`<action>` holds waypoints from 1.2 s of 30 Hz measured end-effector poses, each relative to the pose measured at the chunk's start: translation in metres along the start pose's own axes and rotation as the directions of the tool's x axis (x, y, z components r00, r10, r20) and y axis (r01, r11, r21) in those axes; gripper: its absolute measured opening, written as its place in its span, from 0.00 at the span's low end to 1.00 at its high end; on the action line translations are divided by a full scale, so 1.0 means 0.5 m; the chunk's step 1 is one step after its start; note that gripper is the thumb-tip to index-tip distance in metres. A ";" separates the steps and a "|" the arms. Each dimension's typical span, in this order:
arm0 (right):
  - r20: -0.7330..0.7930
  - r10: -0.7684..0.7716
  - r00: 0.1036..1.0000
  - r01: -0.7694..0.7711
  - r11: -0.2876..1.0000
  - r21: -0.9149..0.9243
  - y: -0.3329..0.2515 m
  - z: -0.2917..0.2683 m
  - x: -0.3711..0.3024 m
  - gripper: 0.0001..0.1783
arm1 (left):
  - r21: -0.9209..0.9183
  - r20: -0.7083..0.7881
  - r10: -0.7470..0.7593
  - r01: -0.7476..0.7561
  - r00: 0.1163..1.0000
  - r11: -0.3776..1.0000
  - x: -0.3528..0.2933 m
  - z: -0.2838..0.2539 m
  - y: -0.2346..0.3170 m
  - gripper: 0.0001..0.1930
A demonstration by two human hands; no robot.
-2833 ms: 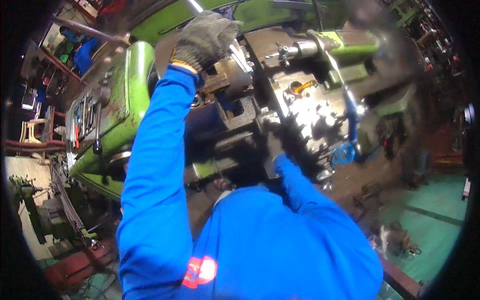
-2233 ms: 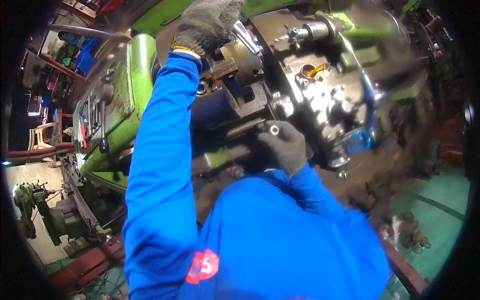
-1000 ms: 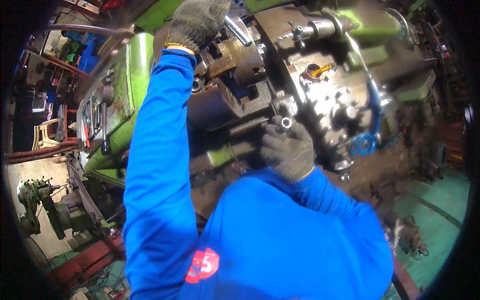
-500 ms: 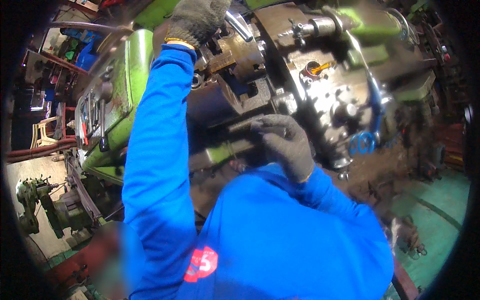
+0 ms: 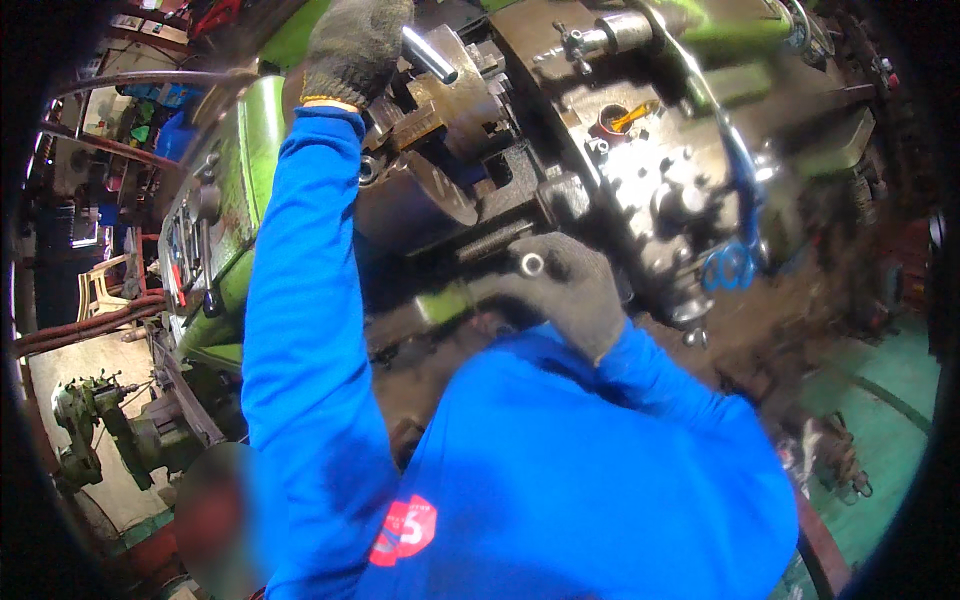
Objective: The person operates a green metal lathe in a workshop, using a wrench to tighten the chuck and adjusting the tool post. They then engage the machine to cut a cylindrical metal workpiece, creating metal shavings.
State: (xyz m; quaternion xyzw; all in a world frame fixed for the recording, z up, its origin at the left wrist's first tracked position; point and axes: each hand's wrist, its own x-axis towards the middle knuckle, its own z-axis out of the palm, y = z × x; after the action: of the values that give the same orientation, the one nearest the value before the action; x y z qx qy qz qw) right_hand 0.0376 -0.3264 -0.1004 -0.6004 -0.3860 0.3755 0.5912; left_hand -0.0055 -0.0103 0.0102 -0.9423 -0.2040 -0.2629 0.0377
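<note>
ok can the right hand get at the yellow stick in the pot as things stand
Probably yes: the yellow stick pokes uncovered from the pot, though the right hand holds a ring-ended metal piece.

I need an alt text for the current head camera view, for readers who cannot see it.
A person in blue sleeves at a green and grey machine grips a shiny metal bar with the gloved left hand, near the top; the gloved right hand, near the centre, holds a small piece with a ring-shaped end.
</note>
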 end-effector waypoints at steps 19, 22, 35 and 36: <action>0.092 0.132 0.987 -0.133 0.991 -0.004 0.004 -0.077 0.010 0.21 | 0.338 -0.037 0.334 -0.303 0.942 0.891 -0.017 0.065 -0.104 0.10; 0.097 0.109 0.989 -0.112 0.993 0.026 0.024 -0.084 0.006 0.21 | 0.491 0.050 0.351 -0.329 0.935 0.806 -0.019 0.073 -0.113 0.09; -0.184 -0.189 0.965 0.169 0.979 -0.117 0.076 -0.067 0.069 0.21 | -0.043 0.057 -0.562 0.565 0.825 0.824 0.008 0.050 -0.046 0.34; -0.242 -0.217 0.946 0.196 0.974 -0.110 0.081 -0.057 0.081 0.20 | 0.017 0.075 -0.579 0.580 0.812 0.815 0.007 0.039 -0.040 0.34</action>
State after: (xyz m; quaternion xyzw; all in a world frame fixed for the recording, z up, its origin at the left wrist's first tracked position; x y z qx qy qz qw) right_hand 0.0814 -0.3019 -0.1401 -0.6239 -0.3840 0.2154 0.6457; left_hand -0.0017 0.0126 -0.0055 -0.8449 -0.4815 -0.2264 -0.0551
